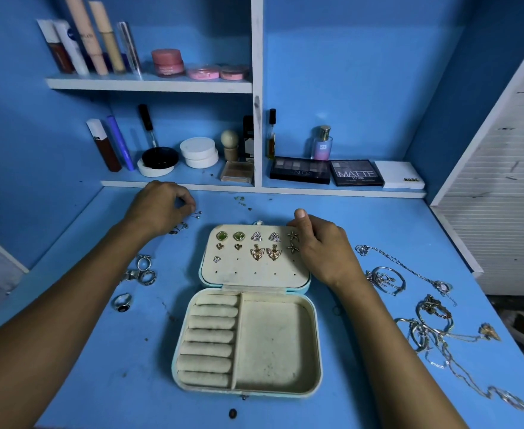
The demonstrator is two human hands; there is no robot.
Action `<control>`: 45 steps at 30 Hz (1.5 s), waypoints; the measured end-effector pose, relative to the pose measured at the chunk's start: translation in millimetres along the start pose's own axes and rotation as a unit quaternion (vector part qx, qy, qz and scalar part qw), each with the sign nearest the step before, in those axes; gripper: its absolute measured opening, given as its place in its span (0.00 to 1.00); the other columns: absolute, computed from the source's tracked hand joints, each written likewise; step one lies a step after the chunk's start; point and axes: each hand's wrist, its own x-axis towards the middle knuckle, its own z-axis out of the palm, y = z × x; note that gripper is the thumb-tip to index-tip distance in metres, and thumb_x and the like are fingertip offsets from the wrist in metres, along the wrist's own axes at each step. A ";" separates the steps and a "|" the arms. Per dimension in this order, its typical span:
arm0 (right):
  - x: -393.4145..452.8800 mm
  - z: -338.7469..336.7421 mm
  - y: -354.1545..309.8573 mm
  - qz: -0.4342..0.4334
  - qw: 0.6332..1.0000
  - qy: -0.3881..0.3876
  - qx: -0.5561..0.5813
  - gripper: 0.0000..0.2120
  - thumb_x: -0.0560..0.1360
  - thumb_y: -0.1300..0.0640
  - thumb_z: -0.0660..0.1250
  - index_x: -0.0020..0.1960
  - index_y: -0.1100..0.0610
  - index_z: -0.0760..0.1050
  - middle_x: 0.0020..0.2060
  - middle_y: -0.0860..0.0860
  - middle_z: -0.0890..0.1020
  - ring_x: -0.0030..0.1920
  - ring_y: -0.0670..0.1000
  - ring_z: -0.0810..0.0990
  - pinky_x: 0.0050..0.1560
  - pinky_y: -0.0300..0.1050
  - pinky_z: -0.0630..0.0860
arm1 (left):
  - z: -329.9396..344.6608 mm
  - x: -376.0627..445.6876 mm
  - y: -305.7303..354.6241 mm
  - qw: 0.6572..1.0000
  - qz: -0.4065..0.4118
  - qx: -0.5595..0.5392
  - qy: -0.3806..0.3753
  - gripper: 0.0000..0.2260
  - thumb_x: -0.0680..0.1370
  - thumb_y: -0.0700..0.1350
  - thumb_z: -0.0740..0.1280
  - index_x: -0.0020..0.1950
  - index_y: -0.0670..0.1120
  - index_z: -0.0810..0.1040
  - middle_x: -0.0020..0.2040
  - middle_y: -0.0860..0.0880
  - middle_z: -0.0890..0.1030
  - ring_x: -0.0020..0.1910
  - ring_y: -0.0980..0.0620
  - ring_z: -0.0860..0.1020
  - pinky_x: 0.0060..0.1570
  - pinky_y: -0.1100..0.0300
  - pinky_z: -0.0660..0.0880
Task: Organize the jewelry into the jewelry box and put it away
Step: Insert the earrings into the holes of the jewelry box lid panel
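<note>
An open pale blue jewelry box (314, 345) lies mid-table, its cream lid (254, 277) studded with several pairs of earrings (256, 244). My right hand (319, 246) rests on the lid's right edge, thumb at the far corner. My left hand (158, 207) hovers over small loose earrings (189, 219) at the far left, fingertips pinched at them. Rings (141, 270) lie left of the box. Chains and bangles (424, 317) sprawl on the right. The ring rolls and the square compartment hold nothing.
Shelves behind the blue table (99, 351) hold cosmetics tubes (90, 41), jars (198, 151), a perfume bottle (322, 144) and eyeshadow palettes (356, 172). Tiny earring bits (242, 201) lie near the shelf edge. A white slatted panel (502, 181) stands at right.
</note>
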 end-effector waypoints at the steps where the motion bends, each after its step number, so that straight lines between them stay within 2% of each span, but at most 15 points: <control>1: 0.2 0.0 0.2 0.000 1.000 -0.001 0.000 0.25 0.84 0.43 0.52 0.52 0.58 0.82 0.46 0.53 0.84 0.50 0.52 0.79 0.50 0.43 0.72 | -0.8 -0.3 2.0 1.000 -0.010 -0.006 0.006 0.03 0.76 0.42 0.72 0.42 0.48 0.84 0.40 0.51 0.83 0.44 0.50 0.79 0.47 0.60 0.74; 3: 0.3 -0.1 0.5 0.000 1.000 0.000 -0.002 0.25 0.84 0.43 0.52 0.53 0.58 0.82 0.45 0.52 0.84 0.49 0.52 0.79 0.48 0.42 0.71 | -2.6 -1.0 6.1 0.999 -0.020 -0.023 0.024 0.04 0.76 0.39 0.70 0.43 0.46 0.82 0.37 0.49 0.81 0.42 0.50 0.79 0.46 0.61 0.74; 6: 0.1 -0.2 0.8 -0.002 1.000 0.000 -0.002 0.25 0.84 0.43 0.52 0.53 0.59 0.82 0.46 0.53 0.84 0.49 0.51 0.79 0.48 0.41 0.70 | -5.6 -3.4 11.4 0.998 -0.019 -0.050 0.044 0.04 0.75 0.36 0.70 0.44 0.43 0.82 0.39 0.46 0.82 0.40 0.49 0.79 0.44 0.64 0.72; 9: 0.3 -0.1 0.8 -0.001 1.000 -0.001 -0.003 0.25 0.84 0.43 0.52 0.53 0.58 0.82 0.46 0.53 0.84 0.49 0.51 0.79 0.47 0.41 0.69 | -8.6 -5.7 12.9 0.996 -0.008 -0.076 0.048 0.03 0.74 0.36 0.73 0.45 0.42 0.84 0.39 0.47 0.82 0.40 0.48 0.81 0.38 0.74 0.71; 11: 0.5 0.0 1.0 0.000 1.000 -0.002 -0.004 0.25 0.84 0.43 0.52 0.53 0.58 0.82 0.46 0.53 0.84 0.50 0.51 0.79 0.47 0.41 0.69 | -10.6 -7.5 14.5 0.994 0.003 -0.097 0.049 0.03 0.73 0.37 0.75 0.46 0.42 0.85 0.42 0.46 0.83 0.40 0.48 0.82 0.39 0.78 0.71; 17: 0.8 0.4 1.9 0.000 1.000 -0.001 -0.005 0.25 0.84 0.43 0.52 0.53 0.58 0.82 0.46 0.53 0.84 0.49 0.51 0.79 0.47 0.42 0.70 | -15.1 -18.8 24.7 0.988 0.017 -0.144 0.059 0.06 0.73 0.39 0.76 0.49 0.42 0.86 0.46 0.49 0.85 0.39 0.69 0.80 0.46 0.79 0.72; 19: 0.7 0.3 1.7 0.001 1.000 -0.003 -0.007 0.25 0.84 0.43 0.51 0.53 0.58 0.82 0.46 0.53 0.84 0.49 0.51 0.79 0.47 0.41 0.69 | -17.5 -24.0 29.1 0.986 0.022 -0.151 0.062 0.07 0.74 0.38 0.75 0.51 0.42 0.86 0.48 0.52 0.85 0.40 0.73 0.79 0.48 0.79 0.72; 23: 0.6 0.0 0.8 0.000 1.000 -0.004 -0.006 0.25 0.84 0.43 0.51 0.53 0.58 0.82 0.46 0.53 0.84 0.49 0.51 0.79 0.47 0.41 0.69 | -21.9 -40.1 40.6 0.980 0.036 -0.193 0.039 0.08 0.75 0.35 0.72 0.51 0.44 0.86 0.49 0.55 0.85 0.46 0.65 0.82 0.53 0.71 0.76; 26: -0.2 -0.6 0.2 -0.001 1.000 -0.003 -0.006 0.25 0.84 0.43 0.51 0.53 0.59 0.82 0.47 0.54 0.84 0.50 0.52 0.79 0.48 0.42 0.70 | -22.3 -54.8 49.8 0.975 0.061 -0.213 0.028 0.07 0.74 0.37 0.74 0.50 0.46 0.86 0.46 0.57 0.86 0.47 0.62 0.83 0.54 0.71 0.76; 33: -0.4 -1.0 -0.5 -0.003 1.000 -0.003 -0.008 0.25 0.84 0.44 0.52 0.53 0.59 0.82 0.47 0.55 0.84 0.50 0.52 0.79 0.47 0.42 0.69 | -20.0 -78.4 60.8 0.969 0.096 -0.225 0.011 0.09 0.72 0.36 0.76 0.46 0.49 0.87 0.45 0.58 0.85 0.43 0.55 0.82 0.45 0.65 0.77; 38: -0.2 -1.1 -0.5 0.001 1.000 -0.006 -0.007 0.26 0.84 0.43 0.51 0.54 0.59 0.82 0.47 0.54 0.84 0.49 0.51 0.78 0.47 0.42 0.69 | -14.2 -89.3 68.6 0.953 0.067 -0.297 0.008 0.08 0.71 0.34 0.75 0.44 0.47 0.87 0.45 0.56 0.86 0.43 0.54 0.84 0.45 0.66 0.78; 42: -0.2 -0.9 0.2 0.001 1.000 -0.005 -0.004 0.26 0.84 0.43 0.52 0.53 0.59 0.82 0.47 0.53 0.84 0.49 0.51 0.79 0.46 0.41 0.69 | -10.0 -95.0 70.5 0.941 0.028 -0.338 -0.005 0.10 0.72 0.33 0.74 0.40 0.49 0.84 0.43 0.51 0.86 0.43 0.50 0.85 0.50 0.54 0.81; 45: -0.6 -1.4 -0.5 0.001 1.000 -0.009 -0.004 0.26 0.84 0.43 0.52 0.53 0.60 0.82 0.45 0.52 0.83 0.49 0.51 0.78 0.47 0.41 0.69 | -10.8 -97.6 75.0 0.933 0.046 -0.358 -0.011 0.10 0.72 0.32 0.74 0.40 0.47 0.84 0.42 0.48 0.85 0.42 0.50 0.86 0.51 0.53 0.81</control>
